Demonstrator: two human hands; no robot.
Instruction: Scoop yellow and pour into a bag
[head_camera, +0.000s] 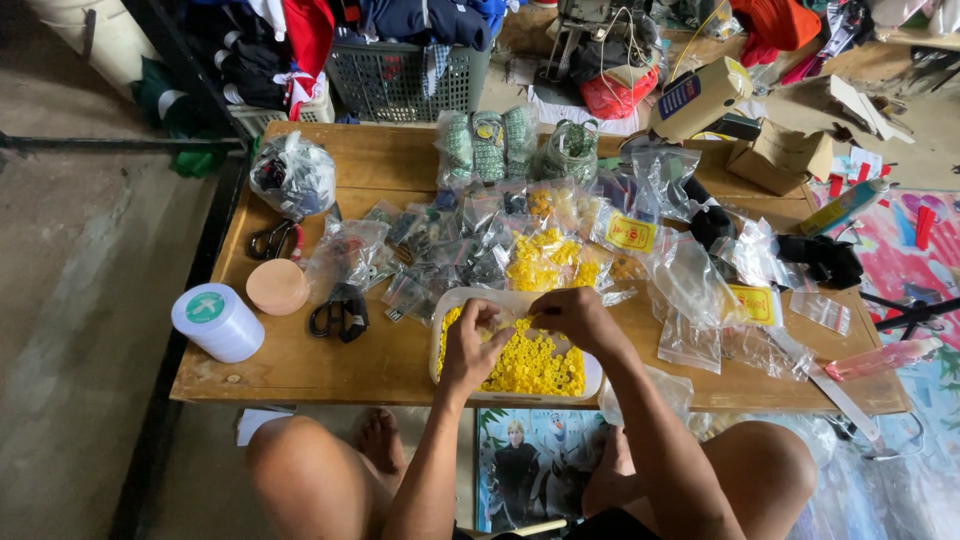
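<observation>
Cluttered workroom, concrete floor; a low wooden table stands before a seated person whose bare knees show at the near edge. Both hands work over a white tray holding a heap of small yellow buttons.

Left hand: fingers curled, tips down among the buttons at the tray's left part. Whether it pinches any cannot be told. Right hand: fingers bunched, tips meeting those of the left hand over the tray's far rim; what is between them is too small to make out.

Just beyond the hands lie many small clear bags, one group filled with yellow pieces. Left of the left hand: black scissors, a round tan disc, and, further out, a white thread spool. Right of the right hand: empty clear bags with yellow labels. Well beyond, a grey basket of clothing.
</observation>
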